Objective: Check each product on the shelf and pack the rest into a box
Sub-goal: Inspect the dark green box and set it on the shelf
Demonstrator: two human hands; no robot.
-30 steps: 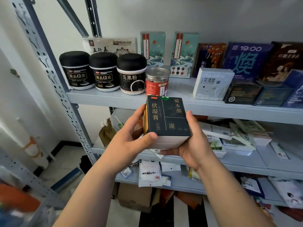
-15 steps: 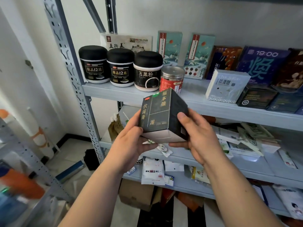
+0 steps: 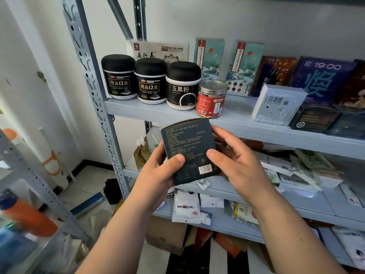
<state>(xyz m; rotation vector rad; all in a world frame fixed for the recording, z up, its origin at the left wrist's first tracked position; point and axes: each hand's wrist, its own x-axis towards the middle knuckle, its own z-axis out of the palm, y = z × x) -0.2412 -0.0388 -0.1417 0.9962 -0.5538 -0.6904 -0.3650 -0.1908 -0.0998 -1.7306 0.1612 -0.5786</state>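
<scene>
While the dark carton (image 3: 189, 147) is held with its printed back to the camera, the step in hand looks like checking, not packing. The grey steel shelf (image 3: 158, 113), matt with a perforated upright, carries the red-labelled can (image 3: 211, 98). Well below that can, a brown cardboard box (image 3: 167, 234) sits on the floor. Left of the can stand three round black-lidded jars (image 3: 151, 81). Just below the can, off the shelf, is the carton: flat-faced matt card. The left hand (image 3: 156, 175) grips its left edge with the thumb on the face, and the right hand (image 3: 241, 165) pinches the right edge likewise. Its white barcode (image 3: 205, 169) is lowest. Next, I judge, comes reading the print, then choosing shelf or box.
</scene>
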